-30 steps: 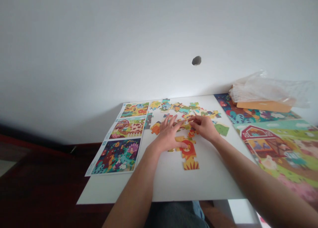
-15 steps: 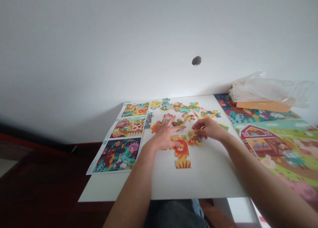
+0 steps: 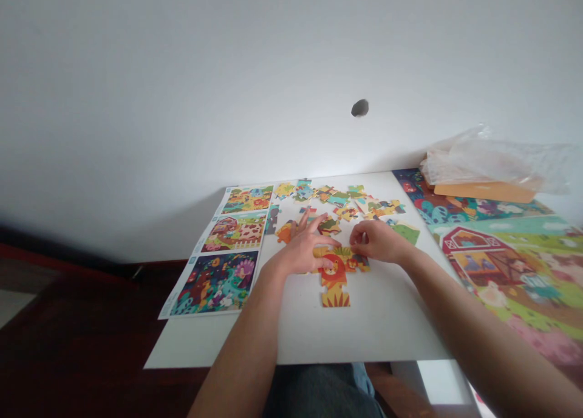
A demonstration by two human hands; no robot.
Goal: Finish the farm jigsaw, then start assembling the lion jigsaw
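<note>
Several joined puzzle pieces with a lion (image 3: pixel 334 273) lie on the white table. My left hand (image 3: pixel 303 248) rests over them with fingers spread, its thumb on the lion's face. A puzzle piece with a small lion cub (image 3: pixel 354 263) sits against the right side of the lion pieces. My right hand (image 3: pixel 371 240) has its fingers closed on that piece's upper right part, which they hide. Loose puzzle pieces (image 3: pixel 325 194) lie beyond both hands, and a green piece (image 3: pixel 405 232) is just right of my right hand.
On the left lies a sheet with three pictures (image 3: pixel 223 251). To the right are a farm picture (image 3: pixel 519 272) and a dark forest picture (image 3: pixel 432 208), with a clear plastic bag (image 3: pixel 492 163) on an orange box (image 3: pixel 483 191). A wall with a hole (image 3: pixel 359 108) stands behind.
My right hand has moved left, bringing the cub piece from a small gap up against the lion pieces. My left hand has stayed in place.
</note>
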